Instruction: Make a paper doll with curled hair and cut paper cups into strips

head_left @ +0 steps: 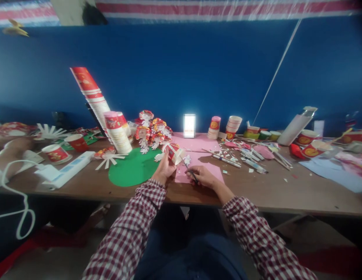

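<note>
1. Mostly, red and white are seen on the small paper cup (173, 151), and it is tipped to one side, not stood up straight.
2. The cup is held near the pink paper (182, 177) and the round-edged green paper (131, 172), over the brown surface (262, 190).
3. The cup is held by the left grip (166, 170), with fingers wrapped around it.
4. Dark scissors (194, 175) are held by the right grip (206, 177), with fingers curled in tight.
5. How wide the blades are spread cannot be told.
</note>
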The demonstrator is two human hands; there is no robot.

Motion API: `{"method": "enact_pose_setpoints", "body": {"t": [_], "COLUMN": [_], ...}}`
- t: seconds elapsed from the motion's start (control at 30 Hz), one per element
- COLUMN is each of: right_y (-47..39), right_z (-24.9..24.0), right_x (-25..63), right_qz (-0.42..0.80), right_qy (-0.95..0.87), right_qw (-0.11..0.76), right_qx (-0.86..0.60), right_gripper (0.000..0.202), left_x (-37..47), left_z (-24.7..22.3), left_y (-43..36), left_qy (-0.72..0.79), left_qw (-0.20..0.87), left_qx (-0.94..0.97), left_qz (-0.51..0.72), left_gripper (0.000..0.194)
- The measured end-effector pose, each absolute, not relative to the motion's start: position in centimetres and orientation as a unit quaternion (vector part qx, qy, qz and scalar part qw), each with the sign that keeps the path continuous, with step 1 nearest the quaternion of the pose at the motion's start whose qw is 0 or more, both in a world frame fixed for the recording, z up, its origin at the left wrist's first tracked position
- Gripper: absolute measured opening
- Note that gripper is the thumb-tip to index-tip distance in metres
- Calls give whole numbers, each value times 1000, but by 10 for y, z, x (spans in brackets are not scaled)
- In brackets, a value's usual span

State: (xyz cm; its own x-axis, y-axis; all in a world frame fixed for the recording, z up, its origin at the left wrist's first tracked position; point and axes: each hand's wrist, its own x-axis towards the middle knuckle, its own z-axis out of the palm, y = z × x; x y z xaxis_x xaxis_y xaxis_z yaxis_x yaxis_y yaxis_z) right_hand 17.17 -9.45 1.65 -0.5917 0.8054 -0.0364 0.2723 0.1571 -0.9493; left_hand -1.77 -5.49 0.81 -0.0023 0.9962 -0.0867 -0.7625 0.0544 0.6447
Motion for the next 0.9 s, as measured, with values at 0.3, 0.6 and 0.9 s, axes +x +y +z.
{"method": "enact_pose_setpoints", "body": {"t": [0.3,0.6,0.9], "right_y": [-89,-90,-95], "right_z": [8,8,15], "right_x": [172,171,169], "right_qz": [512,516,542], "right_qy": [-735,-732,-713], "right_qw": [237,233,251], "right_qx": [-375,-379,-368], "right_gripper": [40,39,38], "left_x": [-20,-14,-12], "left_z": [13,14,6], "left_y": [-59,-59,-58], "left_qy": [228,255,253], "left_qw": [697,668,642], "left_qx": [170,182,237], "left_qz": [658,675,684], "left_gripper": [14,18,10]}}
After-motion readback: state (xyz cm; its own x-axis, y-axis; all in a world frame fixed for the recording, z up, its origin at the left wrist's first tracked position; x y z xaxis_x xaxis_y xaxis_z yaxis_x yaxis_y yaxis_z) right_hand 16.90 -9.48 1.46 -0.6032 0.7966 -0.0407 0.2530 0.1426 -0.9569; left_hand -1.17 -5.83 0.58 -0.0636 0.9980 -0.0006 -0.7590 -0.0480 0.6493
